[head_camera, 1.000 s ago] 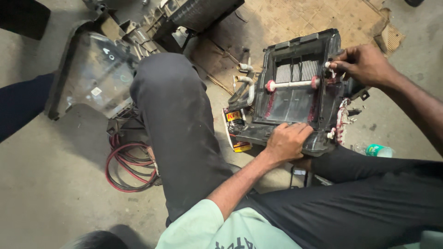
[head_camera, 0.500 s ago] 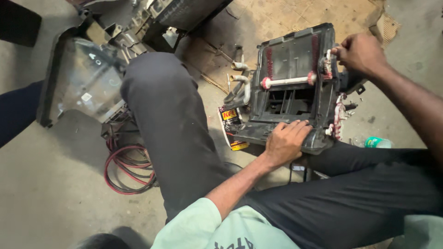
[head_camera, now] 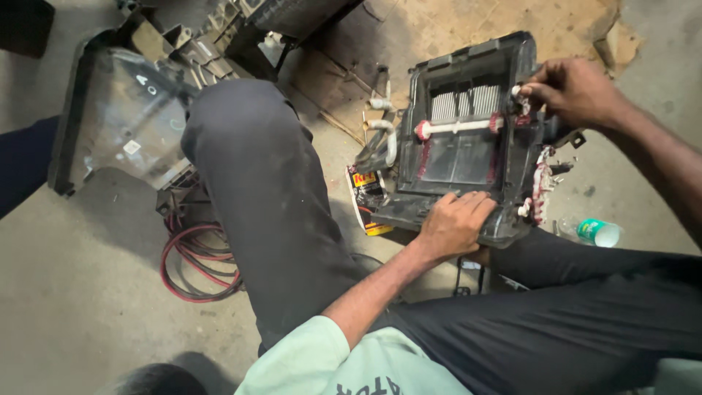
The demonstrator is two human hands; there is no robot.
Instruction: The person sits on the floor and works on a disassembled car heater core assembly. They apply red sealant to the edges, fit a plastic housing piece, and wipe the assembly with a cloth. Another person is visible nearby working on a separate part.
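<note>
Mint-green shirt, dark grey trousers

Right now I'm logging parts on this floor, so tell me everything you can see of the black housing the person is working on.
The black housing is a boxy, dusty plastic-looking shell, open side up, tilted on the floor between the person's legs. Inside sit a finned grey core and a white cross tube with reddish ends; red-stained white foam lines its right edge. Pale pipes leave its left side. The left hand presses its near rim; the right hand pinches the far right corner.

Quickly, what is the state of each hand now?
Left hand: fingers curled, gripping the near edge of the black housing.
Right hand: fingertips pinched on a small part at the housing's top right corner.
</note>
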